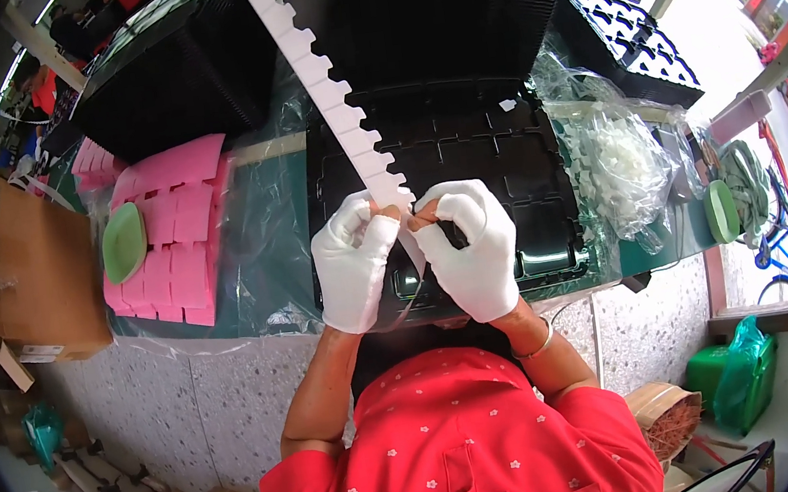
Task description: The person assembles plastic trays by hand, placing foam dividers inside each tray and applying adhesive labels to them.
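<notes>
While pinched, both hands (411,244) on white notched strip (336,96)

Glossy black plastic tray (442,156), cloth-gloved hands (415,253)

Long white notched plastic strip (337,105) runs from the far upper left down to both hands, which meet over the black compartmented plastic tray (524,181) at the table's near edge. Left hand (354,263) lies just left of right hand (476,251). Stacked black trays (425,16) stand behind. Pink foam squares (177,223) lie left of the tray; clear plastic bag of white parts (615,165) lies right.
</notes>
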`<state>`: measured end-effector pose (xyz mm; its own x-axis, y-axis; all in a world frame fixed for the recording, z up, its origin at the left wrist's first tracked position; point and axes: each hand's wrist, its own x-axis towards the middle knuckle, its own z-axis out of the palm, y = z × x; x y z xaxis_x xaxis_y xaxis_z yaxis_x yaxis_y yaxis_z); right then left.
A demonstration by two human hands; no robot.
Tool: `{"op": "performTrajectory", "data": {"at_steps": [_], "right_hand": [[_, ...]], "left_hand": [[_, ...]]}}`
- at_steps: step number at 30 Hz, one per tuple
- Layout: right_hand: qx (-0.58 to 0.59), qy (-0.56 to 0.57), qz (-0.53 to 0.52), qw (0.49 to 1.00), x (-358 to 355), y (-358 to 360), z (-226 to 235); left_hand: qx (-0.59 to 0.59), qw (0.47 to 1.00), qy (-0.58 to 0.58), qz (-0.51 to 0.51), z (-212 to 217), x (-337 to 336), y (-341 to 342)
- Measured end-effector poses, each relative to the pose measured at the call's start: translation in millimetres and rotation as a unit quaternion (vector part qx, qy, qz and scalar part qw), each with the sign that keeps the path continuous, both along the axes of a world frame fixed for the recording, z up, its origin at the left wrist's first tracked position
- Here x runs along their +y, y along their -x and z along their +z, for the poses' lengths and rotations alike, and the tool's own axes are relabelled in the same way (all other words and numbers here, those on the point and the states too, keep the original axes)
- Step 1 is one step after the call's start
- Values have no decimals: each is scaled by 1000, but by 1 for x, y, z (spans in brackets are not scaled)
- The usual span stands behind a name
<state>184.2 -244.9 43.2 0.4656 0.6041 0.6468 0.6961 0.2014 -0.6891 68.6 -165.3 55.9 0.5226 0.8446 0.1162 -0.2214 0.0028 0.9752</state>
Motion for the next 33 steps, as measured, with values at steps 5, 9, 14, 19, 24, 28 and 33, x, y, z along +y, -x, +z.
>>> {"op": "performTrajectory", "data": {"at_steps": [5, 9, 14, 19, 24, 28, 33], "right_hand": [[-196, -93, -26, 976, -15, -2, 9], [76, -71, -79, 991, -66, -31, 12], [125, 197, -121, 965, -120, -105, -10], [4, 252, -168, 953, -121, -103, -56], [-78, 279, -224, 931, -112, -104, -68], [-118, 306, -262, 907, -109, -100, -64], [2, 96, -269, 958, -124, -105, -80]], "left_hand": [[-32, 999, -3, -15, -2, 13, -14], [2, 1000, -4, -20, -24, 36, -8], [-43, 998, 35, -2, -40, 40, 19], [-46, 999, 26, 4, -44, 37, 25], [-56, 998, 35, 20, -47, 38, 31], [-59, 996, 22, 60, -56, 47, 41], [-23, 994, 14, 109, -75, 83, 62]]}}
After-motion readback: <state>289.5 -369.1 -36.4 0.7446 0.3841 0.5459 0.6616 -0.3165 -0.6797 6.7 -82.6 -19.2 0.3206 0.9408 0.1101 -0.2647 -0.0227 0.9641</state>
